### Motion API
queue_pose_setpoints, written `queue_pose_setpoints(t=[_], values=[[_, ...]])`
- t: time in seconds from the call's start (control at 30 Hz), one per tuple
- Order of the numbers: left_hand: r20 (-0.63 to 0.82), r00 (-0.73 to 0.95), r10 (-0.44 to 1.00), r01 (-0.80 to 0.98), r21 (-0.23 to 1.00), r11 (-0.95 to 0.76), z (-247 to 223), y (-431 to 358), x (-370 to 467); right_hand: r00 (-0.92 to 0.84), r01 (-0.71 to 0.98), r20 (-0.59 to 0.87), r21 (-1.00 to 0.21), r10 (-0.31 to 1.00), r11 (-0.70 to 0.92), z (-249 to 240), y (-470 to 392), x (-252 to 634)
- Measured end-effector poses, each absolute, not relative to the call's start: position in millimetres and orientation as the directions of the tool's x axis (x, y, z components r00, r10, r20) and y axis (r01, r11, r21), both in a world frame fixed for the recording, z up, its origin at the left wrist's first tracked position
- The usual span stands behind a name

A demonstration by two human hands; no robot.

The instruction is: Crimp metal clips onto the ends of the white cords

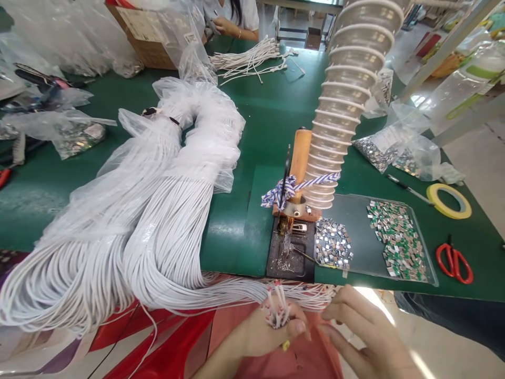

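At the bottom centre, my left hand (272, 329) is closed around several white cable ends (278, 308) with reddish tips. To its right, my right hand (361, 331) has its fingers apart and holds nothing. Long white cables (169, 226), partly wrapped in clear plastic, lie in a large bundle on the left of the green table (232, 242). More cable ends stretch along the front edge, behind my hands. Just beyond them stands a soldering fixture (294, 231), beside a pile of small metal connectors (333, 242).
A transparent hose (347, 89) hangs over the fixture. At the right are a tray (361, 210) of green-and-metal pieces (398, 239), red scissors (453, 262), yellow tape (448, 201), a pen (409, 189) and bags of parts (381, 150). Another person's hand (225, 26) shows across the table.
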State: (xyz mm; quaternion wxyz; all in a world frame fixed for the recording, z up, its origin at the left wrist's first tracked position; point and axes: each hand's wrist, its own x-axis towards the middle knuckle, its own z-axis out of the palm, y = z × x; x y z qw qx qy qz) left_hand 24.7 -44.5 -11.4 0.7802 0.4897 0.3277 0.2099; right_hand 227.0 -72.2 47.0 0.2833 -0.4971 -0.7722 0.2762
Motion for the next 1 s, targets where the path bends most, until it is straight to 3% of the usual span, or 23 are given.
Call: queue_pose_setpoints(t=[0.13, 0.27, 0.4, 0.67, 0.77, 0.87, 1.0], values=[[-0.290, 0.727, 0.623, -0.014, 0.900, 0.436, -6.2, -42.0, 35.4, -0.383, 0.571, 0.093, -0.758, 0.919, 0.315, 36.8, -67.7, 203.1], [-0.316, 0.660, 0.681, -0.038, 0.892, 0.451, -9.0, -41.4, 27.5, -0.296, 0.476, 0.052, -0.858, 0.954, 0.194, 27.9, -63.3, 195.8], [-0.383, 0.599, 0.703, -0.087, 0.842, 0.533, -16.9, -43.8, 9.4, -0.216, 0.447, 0.037, -0.884, 0.976, 0.132, 24.0, -59.9, 203.4], [-0.412, 0.619, 0.669, 0.031, 0.864, 0.503, 2.6, -35.5, 12.5, -0.215, 0.364, 0.118, -0.912, 0.970, 0.191, 25.5, -58.1, 182.9], [-0.353, 0.647, 0.676, 0.030, 0.897, 0.441, 4.3, -33.9, 15.7, -0.246, 0.333, 0.144, -0.916, 0.959, 0.223, 24.6, -57.1, 171.8], [-0.311, 0.657, 0.687, 0.038, 0.924, 0.382, -1.4, -35.3, 13.7, -0.203, 0.300, 0.141, -0.933, 0.969, 0.199, 21.8, -56.5, 170.9], [-0.359, 0.578, 0.733, -0.004, 0.897, 0.443, -6.0, -38.7, 10.0, -0.145, 0.291, 0.093, -0.947, 0.985, 0.133, 17.7, -55.5, 178.8]])
